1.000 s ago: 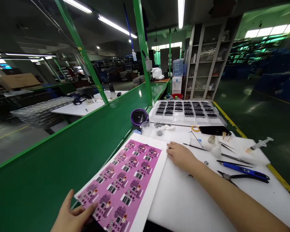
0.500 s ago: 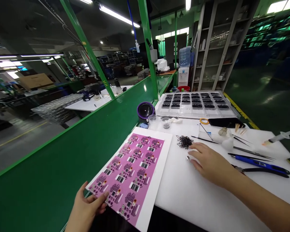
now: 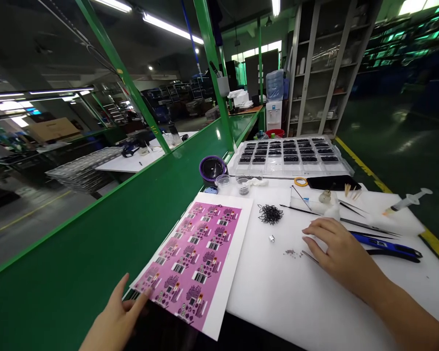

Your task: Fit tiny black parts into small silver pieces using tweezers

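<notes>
- Left hand (image 3: 119, 314): palm down at the near left, fingers spread, fingertips touching the near corner of the sticker sheet (image 3: 201, 253); the grip is loose and holds nothing.
- One sticker sheet: a flat white card printed magenta, with rows of small barcode labels, lying askew on the tabletop (image 3: 278, 297) with its near edge past the front edge.
- One round purple-rimmed dish (image 3: 212, 168) and two small clear cups (image 3: 233, 184) beyond the sheet's far end.
- One tangled heap of thin black wire bits (image 3: 270, 213), with one tiny metal piece (image 3: 271, 238) near it.
- One clear blister tray (image 3: 289, 157) at the back, its pockets filled with dark parts in rows.
- Right hand (image 3: 338, 248): forearm entering from the lower right, palm down on the white tabletop, fingers half-curled and released, fingertips beside a thin metal tool (image 3: 310, 257); whether they touch it I cannot tell.
- One blue-handled cutter (image 3: 388, 247) and one syringe (image 3: 408, 200) to the right.
</notes>
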`<state>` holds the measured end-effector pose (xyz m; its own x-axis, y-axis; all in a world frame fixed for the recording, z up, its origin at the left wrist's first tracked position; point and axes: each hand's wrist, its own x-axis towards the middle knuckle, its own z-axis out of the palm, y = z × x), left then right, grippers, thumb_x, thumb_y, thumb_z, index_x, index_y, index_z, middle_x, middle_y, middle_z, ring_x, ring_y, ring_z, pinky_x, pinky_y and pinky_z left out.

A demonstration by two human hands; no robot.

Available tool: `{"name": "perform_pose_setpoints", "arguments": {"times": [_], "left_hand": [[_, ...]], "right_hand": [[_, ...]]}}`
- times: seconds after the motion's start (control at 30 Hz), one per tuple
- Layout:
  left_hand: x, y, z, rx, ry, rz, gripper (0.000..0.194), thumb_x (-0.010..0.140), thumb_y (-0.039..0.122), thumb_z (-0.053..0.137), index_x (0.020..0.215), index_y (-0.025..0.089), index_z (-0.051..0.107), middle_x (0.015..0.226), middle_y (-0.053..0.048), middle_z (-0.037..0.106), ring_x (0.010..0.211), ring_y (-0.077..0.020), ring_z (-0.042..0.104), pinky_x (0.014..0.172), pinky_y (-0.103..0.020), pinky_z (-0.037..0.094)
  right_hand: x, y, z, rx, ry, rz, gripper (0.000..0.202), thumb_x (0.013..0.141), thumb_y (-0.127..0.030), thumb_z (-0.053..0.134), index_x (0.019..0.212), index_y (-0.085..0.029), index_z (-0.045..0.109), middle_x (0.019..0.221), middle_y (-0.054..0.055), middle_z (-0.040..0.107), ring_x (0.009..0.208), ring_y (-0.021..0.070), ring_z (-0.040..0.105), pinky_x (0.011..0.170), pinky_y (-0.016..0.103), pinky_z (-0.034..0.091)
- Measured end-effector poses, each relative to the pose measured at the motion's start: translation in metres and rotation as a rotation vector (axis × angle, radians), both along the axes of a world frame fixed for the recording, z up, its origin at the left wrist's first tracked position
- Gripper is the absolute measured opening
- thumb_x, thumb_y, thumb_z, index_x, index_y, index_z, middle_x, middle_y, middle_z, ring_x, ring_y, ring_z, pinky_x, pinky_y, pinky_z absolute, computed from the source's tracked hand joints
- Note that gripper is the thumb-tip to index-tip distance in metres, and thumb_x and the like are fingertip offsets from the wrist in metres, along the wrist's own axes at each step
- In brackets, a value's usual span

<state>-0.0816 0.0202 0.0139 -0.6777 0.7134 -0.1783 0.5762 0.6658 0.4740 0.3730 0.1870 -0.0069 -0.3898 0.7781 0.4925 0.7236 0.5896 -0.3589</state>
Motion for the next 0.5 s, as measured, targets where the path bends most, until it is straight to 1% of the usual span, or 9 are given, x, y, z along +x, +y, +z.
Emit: {"name": "perform_pose_setpoints", "arguments": {"times": [0.1,0.2,0.27,0.3,0.33,0.37,0.4,0.43,0.5], "left_hand": [[-0.014,0.01,0.022,-0.153,0.139,-0.072,0.079,0.086,0.065,0.039,0.145,0.015,0.031,0.087,-0.006,0.071,0.076,-0.0295,0.066,0.072,-0.041,0.05],[0.009,0.04,0.046,-0.068,0.297,-0.246,0.06,0.089,0.061,0.037,0.131,0.022,0.053,0.101,-0.007,0.07,0.087,-0.0301,0.066,0.076,-0.042,0.051],[0.043,0.068,0.053,0.106,0.409,-0.487,0.048,0.089,0.054,0.044,0.117,0.021,0.066,0.113,-0.008,0.068,0.1,-0.0295,0.063,0.087,-0.042,0.05],[0.061,0.082,0.053,0.142,0.436,-0.712,0.044,0.091,0.05,0.043,0.114,0.022,0.068,0.118,-0.008,0.066,0.109,-0.0287,0.06,0.097,-0.042,0.046],[0.079,0.096,0.051,0.128,0.433,-0.941,0.041,0.094,0.044,0.041,0.12,0.025,0.066,0.128,-0.005,0.061,0.12,-0.0275,0.054,0.105,-0.043,0.041],[0.095,0.107,0.047,0.099,0.454,-1.125,0.042,0.095,0.04,0.039,0.13,0.026,0.059,0.142,-0.003,0.05,0.132,-0.028,0.043,0.112,-0.046,0.033],[0.107,0.117,0.042,0.071,0.48,-1.245,0.047,0.095,0.04,0.04,0.137,0.024,0.051,0.15,-0.005,0.039,0.139,-0.0309,0.033,0.114,-0.051,0.027],[0.115,0.124,0.036,0.03,0.49,-1.308,0.053,0.094,0.041,0.041,0.143,0.021,0.043,0.154,-0.008,0.029,0.142,-0.0329,0.025,0.115,-0.054,0.024],[0.119,0.129,0.025,-0.03,0.487,-1.372,0.062,0.094,0.045,0.041,0.149,0.018,0.032,0.156,-0.01,0.024,0.144,-0.032,0.019,0.116,-0.052,0.025]], "right_hand": [[-0.002,0.0,-0.003,-0.04,0.013,0.019,0.018,0.092,-0.027,0.05,0.099,-0.02,0.065,0.101,0.008,0.061,0.103,0.0238,0.054,0.09,0.041,0.049],[-0.003,0.001,-0.005,-0.058,0.027,0.028,0.018,0.092,-0.026,0.05,0.098,-0.02,0.066,0.102,0.008,0.061,0.106,0.0246,0.055,0.091,0.042,0.049],[-0.003,0.002,-0.006,-0.064,0.039,0.03,0.018,0.092,-0.025,0.049,0.097,-0.02,0.066,0.101,0.009,0.062,0.107,0.0252,0.055,0.092,0.043,0.049],[-0.003,0.002,-0.006,-0.066,0.043,0.031,0.018,0.092,-0.025,0.049,0.097,-0.02,0.066,0.102,0.009,0.062,0.107,0.0255,0.055,0.092,0.043,0.05],[-0.003,0.003,-0.007,-0.068,0.047,0.033,0.018,0.092,-0.025,0.049,0.097,-0.021,0.066,0.102,0.009,0.062,0.108,0.0258,0.055,0.091,0.043,0.05],[-0.002,0.003,-0.008,-0.071,0.051,0.035,0.018,0.092,-0.025,0.049,0.097,-0.021,0.066,0.102,0.009,0.063,0.108,0.0261,0.056,0.091,0.043,0.05],[-0.002,0.004,-0.009,-0.073,0.058,0.033,0.018,0.092,-0.025,0.049,0.097,-0.022,0.066,0.102,0.009,0.063,0.108,0.0264,0.056,0.09,0.043,0.05],[0.0,0.005,-0.011,-0.075,0.066,0.028,0.018,0.092,-0.026,0.049,0.096,-0.022,0.066,0.103,0.009,0.063,0.108,0.0264,0.056,0.09,0.044,0.05],[0.002,0.007,-0.013,-0.08,0.086,0.012,0.017,0.092,-0.027,0.049,0.096,-0.023,0.065,0.103,0.008,0.062,0.108,0.0261,0.055,0.091,0.044,0.049]]}}
